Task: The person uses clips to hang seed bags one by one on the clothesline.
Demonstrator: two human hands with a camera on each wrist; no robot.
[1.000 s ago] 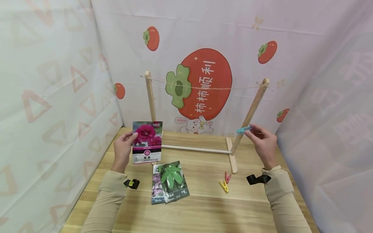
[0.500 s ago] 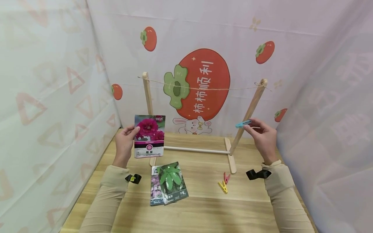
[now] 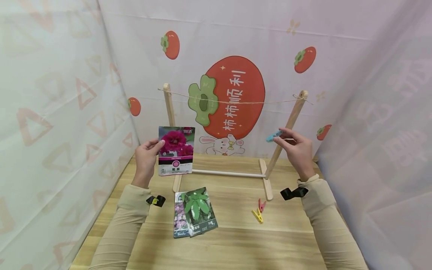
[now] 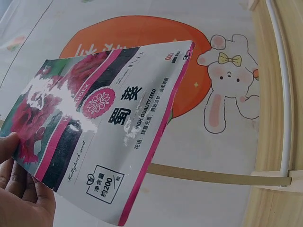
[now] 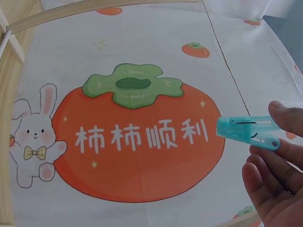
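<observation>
My left hand (image 3: 147,159) pinches a seed packet (image 3: 176,150) by its left edge, thumb on the front. The packet shows a magenta hollyhock flower; it is held up in front of the stand's left post. In the left wrist view the packet (image 4: 102,125) tilts, its printed face to the camera. My right hand (image 3: 297,152) pinches a light-blue clothespin (image 3: 273,136) between thumb and fingers, near the right post. The right wrist view has the clothespin (image 5: 248,130) with its tip pointing away from the fingers.
A wooden stand with a right post (image 3: 285,137) and a left post (image 3: 169,107) carries a string (image 3: 246,102) across its top and a white rod (image 3: 229,173) low down. Two seed packets (image 3: 199,210) overlap on the table. A yellow clothespin (image 3: 258,216) and a red clothespin (image 3: 261,204) lie to the right.
My left hand has raised the hollyhock packet and brought it slightly right. My right hand has lifted the blue clothespin and moved it a little left. The things on the table stay put.
</observation>
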